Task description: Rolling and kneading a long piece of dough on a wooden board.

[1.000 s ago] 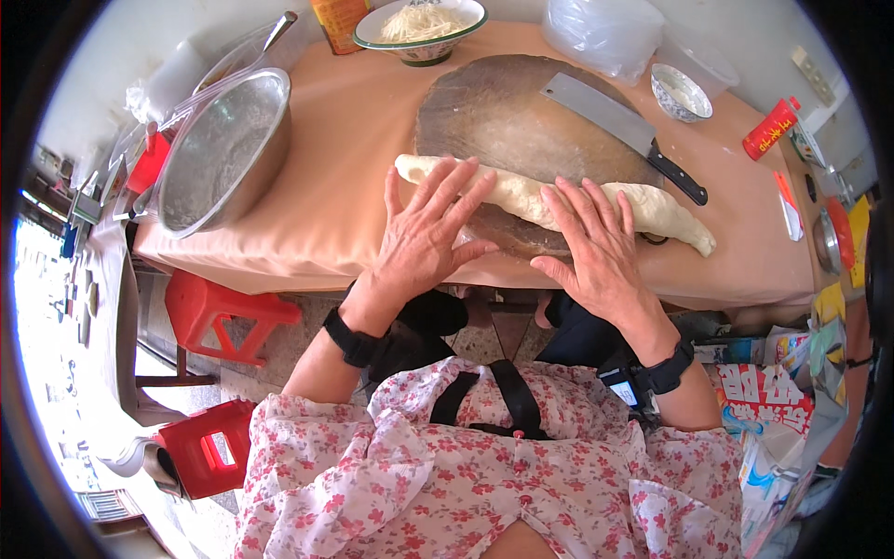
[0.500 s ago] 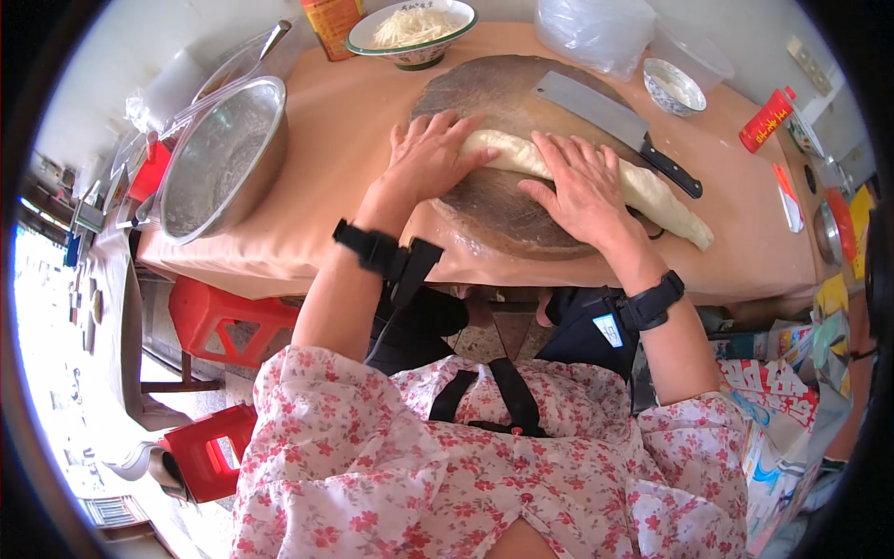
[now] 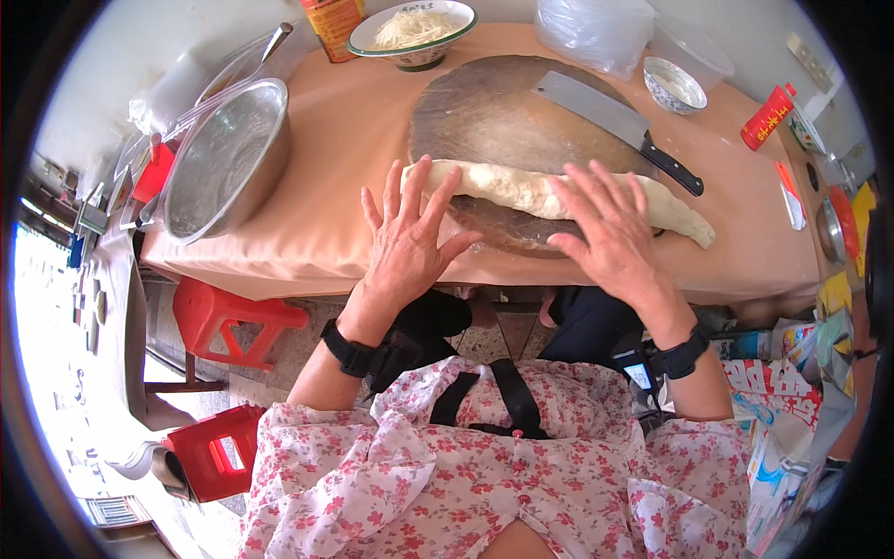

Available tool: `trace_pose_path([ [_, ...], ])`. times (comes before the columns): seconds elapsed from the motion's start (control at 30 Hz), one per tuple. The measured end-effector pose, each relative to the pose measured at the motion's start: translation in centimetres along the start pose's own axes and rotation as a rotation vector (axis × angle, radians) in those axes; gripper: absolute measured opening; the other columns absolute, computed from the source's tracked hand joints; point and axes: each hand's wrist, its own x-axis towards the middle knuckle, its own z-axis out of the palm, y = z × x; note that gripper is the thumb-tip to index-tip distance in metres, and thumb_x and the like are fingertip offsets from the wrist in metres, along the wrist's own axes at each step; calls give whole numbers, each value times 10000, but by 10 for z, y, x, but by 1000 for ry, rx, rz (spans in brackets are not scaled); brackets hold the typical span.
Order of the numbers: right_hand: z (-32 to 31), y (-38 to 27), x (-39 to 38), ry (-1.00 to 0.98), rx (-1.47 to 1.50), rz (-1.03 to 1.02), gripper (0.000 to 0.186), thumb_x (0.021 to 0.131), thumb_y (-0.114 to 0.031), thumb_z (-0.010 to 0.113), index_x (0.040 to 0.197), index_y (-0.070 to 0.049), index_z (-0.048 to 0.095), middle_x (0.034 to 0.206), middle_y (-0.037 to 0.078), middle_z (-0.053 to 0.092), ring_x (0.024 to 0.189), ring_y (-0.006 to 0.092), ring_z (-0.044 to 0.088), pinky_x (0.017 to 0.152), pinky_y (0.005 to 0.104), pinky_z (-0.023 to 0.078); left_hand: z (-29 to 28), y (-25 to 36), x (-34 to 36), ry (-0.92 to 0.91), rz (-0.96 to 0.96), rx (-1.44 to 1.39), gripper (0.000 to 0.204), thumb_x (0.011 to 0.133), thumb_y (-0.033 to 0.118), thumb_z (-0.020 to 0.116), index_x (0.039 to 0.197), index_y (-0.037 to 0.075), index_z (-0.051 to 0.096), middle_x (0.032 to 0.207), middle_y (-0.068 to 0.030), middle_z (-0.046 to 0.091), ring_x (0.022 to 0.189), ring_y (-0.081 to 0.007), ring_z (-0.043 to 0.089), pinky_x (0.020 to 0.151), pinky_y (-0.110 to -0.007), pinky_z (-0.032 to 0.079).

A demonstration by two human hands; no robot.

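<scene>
A long pale roll of dough (image 3: pixel 507 186) lies across the near half of a round wooden chopping board (image 3: pixel 484 107), its right end reaching past the board onto the table. Over its left end my left hand (image 3: pixel 410 228) is open, fingers spread, the fingertips at or just above the dough. My right hand (image 3: pixel 610 228) is open too, its spread fingers over the right part of the roll; whether they touch it I cannot tell. Behind the dough, a cleaver (image 3: pixel 596 112) rests on the board, its black handle pointing right and toward me.
At left stands a large metal basin (image 3: pixel 228 163). A bowl of pale shreds (image 3: pixel 419 33) is at the back, beside an orange container (image 3: pixel 333 26). To the right are a small patterned bowl (image 3: pixel 674 86) of white powder and a red bottle (image 3: pixel 768 116). A red stool (image 3: pixel 233 321) stands below the table.
Both hands have drawn back toward me, their fingers spreading, and the left also moved left. The dough roll has come nearer to me on its left side, uncovering more of its middle.
</scene>
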Motion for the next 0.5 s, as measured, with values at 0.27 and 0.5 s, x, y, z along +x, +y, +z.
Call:
trace_pose_path([
  [0.27, 0, 41, -1, 57, -22, 90, 540, 918, -420, 591, 1394, -179, 510, 1324, 85, 551, 1224, 308, 496, 1012, 532, 358, 14, 30, 54, 2, 236, -61, 788, 845, 627, 588, 1478, 198, 397, 1507, -137, 371, 1403, -379, 314, 1084, -717, 133],
  [0.5, 10, 49, 35, -26, -61, 328, 482, 949, -455, 536, 1307, -134, 565, 1201, 82, 619, 1106, 297, 571, 903, 482, 414, 16, 24, 112, -170, 134, 18, 748, 888, 652, 512, 1448, 163, 427, 1399, -108, 506, 1345, -322, 414, 1106, -694, 155],
])
